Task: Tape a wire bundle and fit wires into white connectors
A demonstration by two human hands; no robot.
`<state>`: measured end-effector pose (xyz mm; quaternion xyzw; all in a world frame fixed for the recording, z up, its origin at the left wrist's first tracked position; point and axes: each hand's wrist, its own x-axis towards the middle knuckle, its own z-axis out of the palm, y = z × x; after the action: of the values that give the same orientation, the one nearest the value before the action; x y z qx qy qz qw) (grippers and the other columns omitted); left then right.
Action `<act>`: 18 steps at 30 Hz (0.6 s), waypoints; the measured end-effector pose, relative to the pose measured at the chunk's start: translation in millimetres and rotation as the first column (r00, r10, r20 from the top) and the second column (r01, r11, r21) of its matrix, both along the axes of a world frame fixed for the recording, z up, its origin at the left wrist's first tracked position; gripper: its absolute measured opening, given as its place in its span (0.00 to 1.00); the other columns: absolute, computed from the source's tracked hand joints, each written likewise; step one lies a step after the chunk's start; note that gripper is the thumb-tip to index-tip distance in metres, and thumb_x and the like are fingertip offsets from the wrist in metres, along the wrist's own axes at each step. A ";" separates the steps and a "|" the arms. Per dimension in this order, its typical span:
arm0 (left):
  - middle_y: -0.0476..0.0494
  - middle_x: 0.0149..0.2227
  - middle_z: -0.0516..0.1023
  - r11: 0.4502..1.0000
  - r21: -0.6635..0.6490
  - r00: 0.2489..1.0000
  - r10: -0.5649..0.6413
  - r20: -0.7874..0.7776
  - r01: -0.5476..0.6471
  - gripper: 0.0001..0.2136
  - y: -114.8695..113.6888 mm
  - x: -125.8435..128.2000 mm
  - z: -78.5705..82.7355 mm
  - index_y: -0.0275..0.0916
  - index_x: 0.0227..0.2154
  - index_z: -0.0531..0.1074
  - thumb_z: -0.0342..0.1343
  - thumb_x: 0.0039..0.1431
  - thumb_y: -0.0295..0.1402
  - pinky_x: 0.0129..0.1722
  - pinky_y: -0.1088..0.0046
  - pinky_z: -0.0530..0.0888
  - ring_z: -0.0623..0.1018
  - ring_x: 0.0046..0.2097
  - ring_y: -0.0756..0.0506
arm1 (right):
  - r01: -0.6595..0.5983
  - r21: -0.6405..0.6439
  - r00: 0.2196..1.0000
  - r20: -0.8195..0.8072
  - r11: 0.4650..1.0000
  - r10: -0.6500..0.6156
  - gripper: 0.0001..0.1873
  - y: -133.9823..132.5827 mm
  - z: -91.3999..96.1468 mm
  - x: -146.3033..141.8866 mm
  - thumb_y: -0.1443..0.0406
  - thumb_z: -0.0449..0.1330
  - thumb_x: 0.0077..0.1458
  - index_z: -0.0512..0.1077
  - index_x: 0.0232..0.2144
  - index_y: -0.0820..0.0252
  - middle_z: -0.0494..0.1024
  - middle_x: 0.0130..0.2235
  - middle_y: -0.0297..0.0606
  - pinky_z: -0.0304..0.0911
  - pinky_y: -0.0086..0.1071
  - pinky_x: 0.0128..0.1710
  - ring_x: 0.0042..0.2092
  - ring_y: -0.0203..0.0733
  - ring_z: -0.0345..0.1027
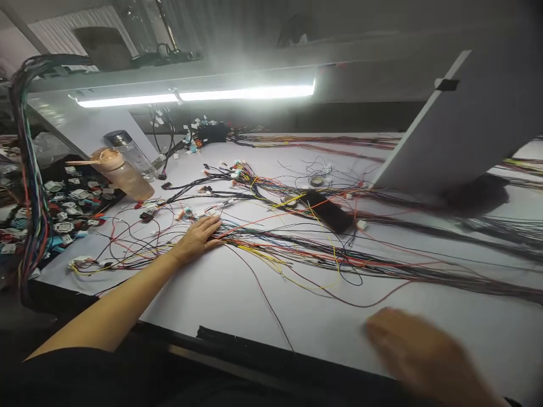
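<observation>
My left hand (pixel 195 242) rests on the white table with its thumb and fingers around a bundle of thin wires (pixel 263 240). The bundle spreads out to the right in black, red, blue and yellow strands. Left of this hand, loose wire ends with small connectors (pixel 82 261) fan across the table. My right hand (pixel 418 347) is near the front edge at the right, apart from the wires and smeared by motion, so its fingers cannot be made out. A single dark red wire (pixel 265 294) trails toward the front edge between the hands.
Behind the bundle lie another branched harness (pixel 203 181), a dark phone (pixel 328 212) and tape rolls (pixel 316 181). Bottles (pixel 123 172) lean at the left beside piled connectors (pixel 63 215). A white panel (pixel 458 124) stands at right; a lamp (pixel 246 92) spans the back.
</observation>
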<state>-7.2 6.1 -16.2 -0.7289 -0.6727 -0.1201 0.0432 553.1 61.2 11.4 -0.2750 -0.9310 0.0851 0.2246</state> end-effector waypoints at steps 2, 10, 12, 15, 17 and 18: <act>0.33 0.62 0.68 1.000 0.012 1.000 -0.001 0.007 0.001 0.31 1.4 -0.4 -2.5 0.38 0.58 0.70 0.47 0.62 0.56 0.62 0.48 0.64 0.67 0.64 0.33 | -0.052 -0.016 0.998 0.038 0.999 0.052 0.16 -33.8 -5.7 -36.5 0.52 0.52 0.64 0.71 0.33 0.55 0.75 0.31 0.37 0.62 0.32 0.28 0.29 0.39 0.68; 0.33 0.63 0.68 0.999 0.054 0.999 0.002 0.047 -0.004 0.31 8.3 -4.5 -14.6 0.38 0.56 0.72 0.46 0.61 0.57 0.62 0.49 0.63 0.66 0.64 0.32 | -0.012 -0.198 0.995 0.099 0.980 0.032 0.11 -98.0 -1.2 -68.9 0.72 0.55 0.60 0.69 0.43 0.54 0.75 0.41 0.38 0.62 0.34 0.36 0.38 0.42 0.68; 0.33 0.63 0.68 0.998 0.068 0.998 -0.003 0.064 -0.002 0.30 10.5 -5.0 -17.0 0.39 0.55 0.73 0.47 0.61 0.56 0.62 0.49 0.63 0.66 0.64 0.32 | -0.005 -0.318 0.988 0.143 0.948 0.054 0.11 -89.8 7.6 -67.3 0.71 0.58 0.59 0.70 0.43 0.53 0.76 0.43 0.37 0.63 0.33 0.40 0.41 0.41 0.69; 0.33 0.62 0.69 0.995 0.095 0.995 -0.017 0.097 0.007 0.29 14.4 -5.4 -19.7 0.39 0.53 0.74 0.46 0.61 0.56 0.62 0.48 0.62 0.66 0.64 0.31 | 0.043 -0.511 0.978 0.197 0.858 0.069 0.10 -76.4 17.8 -73.4 0.70 0.63 0.55 0.72 0.40 0.53 0.76 0.42 0.35 0.64 0.31 0.42 0.43 0.40 0.70; 0.33 0.61 0.69 0.994 0.111 0.992 -0.030 0.119 0.017 0.28 17.3 -6.3 -21.2 0.39 0.52 0.74 0.46 0.61 0.55 0.63 0.47 0.61 0.65 0.64 0.31 | 0.090 -0.613 0.978 0.204 0.785 0.047 0.06 -70.7 22.9 -81.8 0.70 0.63 0.55 0.73 0.36 0.55 0.76 0.39 0.34 0.64 0.30 0.41 0.40 0.38 0.70; 0.34 0.61 0.70 0.993 0.117 0.992 -0.037 0.124 0.022 0.28 18.7 -7.0 -21.8 0.40 0.52 0.74 0.46 0.61 0.55 0.63 0.47 0.61 0.65 0.64 0.31 | 0.111 -0.645 0.980 0.199 0.757 0.026 0.04 -69.5 25.6 -86.2 0.69 0.62 0.55 0.73 0.34 0.55 0.76 0.38 0.34 0.64 0.29 0.40 0.39 0.37 0.70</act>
<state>-14.2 24.8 -38.0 -0.7260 -0.6552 -0.2049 0.0410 466.8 -8.3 37.1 -0.3639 -0.8539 0.3713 0.0240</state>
